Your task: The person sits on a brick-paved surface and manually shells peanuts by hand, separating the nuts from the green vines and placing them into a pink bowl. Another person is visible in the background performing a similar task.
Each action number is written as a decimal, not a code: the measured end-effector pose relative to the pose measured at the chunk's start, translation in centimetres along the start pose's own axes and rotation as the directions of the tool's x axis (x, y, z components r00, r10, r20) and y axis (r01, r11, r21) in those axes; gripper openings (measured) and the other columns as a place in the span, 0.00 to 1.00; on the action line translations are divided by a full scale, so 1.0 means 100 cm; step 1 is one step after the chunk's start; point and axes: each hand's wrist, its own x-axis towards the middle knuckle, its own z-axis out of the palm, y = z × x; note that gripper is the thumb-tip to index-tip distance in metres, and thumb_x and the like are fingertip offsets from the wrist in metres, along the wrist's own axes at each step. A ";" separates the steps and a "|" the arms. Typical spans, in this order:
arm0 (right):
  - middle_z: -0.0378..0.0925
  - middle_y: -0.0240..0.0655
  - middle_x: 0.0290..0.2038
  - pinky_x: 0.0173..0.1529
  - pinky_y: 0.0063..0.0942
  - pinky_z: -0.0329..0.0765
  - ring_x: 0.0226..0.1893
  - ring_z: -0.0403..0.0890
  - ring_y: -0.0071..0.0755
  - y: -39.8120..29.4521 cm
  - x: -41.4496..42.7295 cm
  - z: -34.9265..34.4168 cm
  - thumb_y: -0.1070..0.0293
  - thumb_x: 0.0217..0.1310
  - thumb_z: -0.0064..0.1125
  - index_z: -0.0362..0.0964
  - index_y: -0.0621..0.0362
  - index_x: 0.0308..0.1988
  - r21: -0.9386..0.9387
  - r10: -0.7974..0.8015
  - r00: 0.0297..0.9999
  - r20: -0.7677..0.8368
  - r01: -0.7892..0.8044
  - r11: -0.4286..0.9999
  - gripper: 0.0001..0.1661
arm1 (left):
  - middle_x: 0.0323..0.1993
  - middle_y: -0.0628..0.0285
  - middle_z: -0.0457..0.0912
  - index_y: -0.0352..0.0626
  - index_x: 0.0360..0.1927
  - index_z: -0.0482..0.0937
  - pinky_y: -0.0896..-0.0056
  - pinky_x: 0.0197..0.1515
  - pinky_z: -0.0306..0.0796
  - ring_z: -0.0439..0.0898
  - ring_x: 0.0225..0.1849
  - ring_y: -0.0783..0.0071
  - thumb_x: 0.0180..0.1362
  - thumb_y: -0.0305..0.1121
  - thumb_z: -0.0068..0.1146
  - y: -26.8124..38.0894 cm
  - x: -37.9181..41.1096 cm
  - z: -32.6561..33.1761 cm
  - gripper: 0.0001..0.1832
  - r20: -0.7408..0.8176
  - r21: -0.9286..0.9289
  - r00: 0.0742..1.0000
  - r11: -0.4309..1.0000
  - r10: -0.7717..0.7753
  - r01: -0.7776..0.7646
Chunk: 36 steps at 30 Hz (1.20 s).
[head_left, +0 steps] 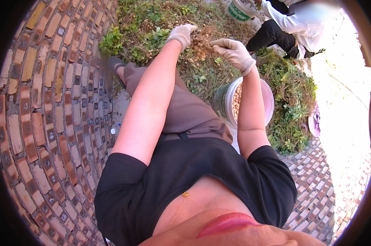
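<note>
My left hand [181, 35], in a pale work glove, is closed around a bunch of peanut plants; the green leaves [159, 35] stick out to its left. Tangled roots with peanut pods [201, 46] hang on its right side. My right hand [233, 54], gloved too, has its index finger and thumb close together at the right edge of these roots. Whether a pod is between those fingertips cannot be made out. Below my right forearm stands a bucket [228, 101] with many loose peanuts [237, 100] in it, partly hidden by the arm.
Heaped peanut plants [288, 92] spread ahead and to the right. A brick wall [53, 123] rises on the left, with a plastic bottle [115, 128] at its foot. Another person [284, 33] sits at upper right beside a second bucket [240, 12]. A purple item [314, 121] lies at the heap's edge.
</note>
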 end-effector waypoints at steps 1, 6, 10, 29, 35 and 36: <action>0.80 0.32 0.37 0.44 0.24 0.76 0.37 0.79 0.26 0.004 -0.008 -0.006 0.69 0.63 0.57 0.75 0.65 0.45 0.166 0.018 0.998 -0.062 -0.007 0.986 0.13 | 0.61 0.63 0.73 0.61 0.62 0.70 0.65 0.61 0.70 0.75 0.58 0.61 0.47 0.12 0.53 0.001 0.000 -0.001 0.39 0.015 -0.034 0.998 0.998 -0.055 0.056; 0.78 0.37 0.42 0.45 0.26 0.79 0.39 0.81 0.31 0.052 -0.023 -0.014 0.73 0.61 0.57 0.70 0.65 0.48 0.792 0.014 0.995 -0.099 0.070 0.607 0.15 | 0.63 0.59 0.71 0.49 0.69 0.62 0.70 0.54 0.70 0.77 0.51 0.68 0.47 0.08 0.50 -0.043 0.029 0.018 0.43 0.113 -0.587 0.991 0.800 -0.073 0.125; 0.75 0.31 0.33 0.33 0.22 0.76 0.27 0.74 0.23 0.040 0.001 0.032 0.75 0.59 0.58 0.71 0.62 0.45 0.837 0.206 0.963 -0.174 0.034 0.546 0.13 | 0.54 0.56 0.77 0.45 0.69 0.60 0.73 0.46 0.72 0.78 0.40 0.72 0.48 0.06 0.48 -0.093 0.049 0.030 0.42 0.134 -0.852 0.986 0.496 -0.101 0.166; 0.80 0.38 0.27 0.36 0.25 0.74 0.29 0.79 0.24 0.017 0.066 0.076 0.61 0.53 0.67 0.77 0.62 0.33 0.189 -0.118 0.887 -0.446 0.222 0.957 0.15 | 0.44 0.65 0.81 0.41 0.55 0.72 0.75 0.48 0.70 0.76 0.40 0.77 0.46 0.13 0.56 -0.079 0.031 0.022 0.29 0.069 -0.718 0.992 0.685 -0.102 0.121; 0.78 0.53 0.29 0.37 0.37 0.75 0.33 0.80 0.53 0.022 0.055 0.063 0.47 0.49 0.67 0.77 0.61 0.34 -0.458 -0.182 0.882 -0.434 -0.042 0.888 0.25 | 0.51 0.56 0.80 0.52 0.68 0.64 0.68 0.48 0.72 0.80 0.41 0.65 0.50 0.21 0.54 -0.035 0.005 -0.002 0.38 0.026 -0.363 0.969 0.901 -0.246 0.238; 0.80 0.45 0.26 0.32 0.33 0.75 0.27 0.80 0.43 0.027 0.056 0.060 0.51 0.53 0.65 0.77 0.62 0.33 -0.474 -0.193 0.905 -0.380 -0.012 0.880 0.22 | 0.55 0.56 0.78 0.57 0.67 0.65 0.65 0.50 0.72 0.81 0.45 0.60 0.51 0.25 0.54 -0.033 0.007 -0.006 0.36 0.038 -0.364 0.968 0.898 -0.249 0.246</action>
